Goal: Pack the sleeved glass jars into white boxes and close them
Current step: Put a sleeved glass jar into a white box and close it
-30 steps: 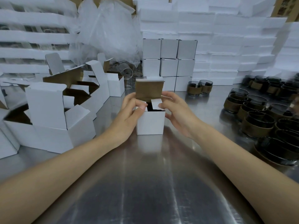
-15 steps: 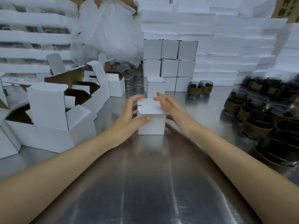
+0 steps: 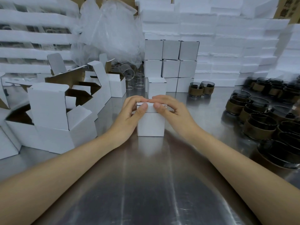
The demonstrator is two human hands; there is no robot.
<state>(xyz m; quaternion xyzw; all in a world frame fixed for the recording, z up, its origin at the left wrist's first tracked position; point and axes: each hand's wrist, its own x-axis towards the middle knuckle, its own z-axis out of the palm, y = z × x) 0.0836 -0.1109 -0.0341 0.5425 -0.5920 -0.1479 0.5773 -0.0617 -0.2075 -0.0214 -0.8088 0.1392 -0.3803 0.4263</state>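
White box point(image 3: 151, 125) stands upright on the steel table point(image 3: 146, 184), in the middle and straight ahead of the person, with its plain front face towards the camera. Both hands clasp its top edge. The left hand point(image 3: 129, 116) comes in from the left side with its fingers point(image 3: 138, 99) curled over the lid and its thumb point(image 3: 142, 109) pressed on the upper front face. The right hand point(image 3: 172, 111) mirrors it from the right, fingers point(image 3: 162, 98) bent over the lid and thumb point(image 3: 159, 108) flat on the front just beside the left thumb. The fingertips of the two hands meet, or very nearly meet, above the middle of the lid. The lid looks folded down level, though the fingers cover most of it and its tuck cannot be judged. Just behind the hands sits a single closed box point(image 3: 157, 87), and behind that a stack of closed boxes point(image 3: 171, 62) three wide. To the right of the stack stand two sleeved jars point(image 3: 202, 89) side by side, dark glass with brown bands. A large cluster of sleeved jars point(image 3: 259, 120) fills the right side of the table, well apart from the hands. On the left lie open boxes point(image 3: 53, 114) with flaps raised and brown insides showing. Clear glass jars point(image 3: 138, 83) stand between those and the stack, under a crumpled plastic bag point(image 3: 110, 34). White foam trays point(image 3: 227, 38) are piled along the back.
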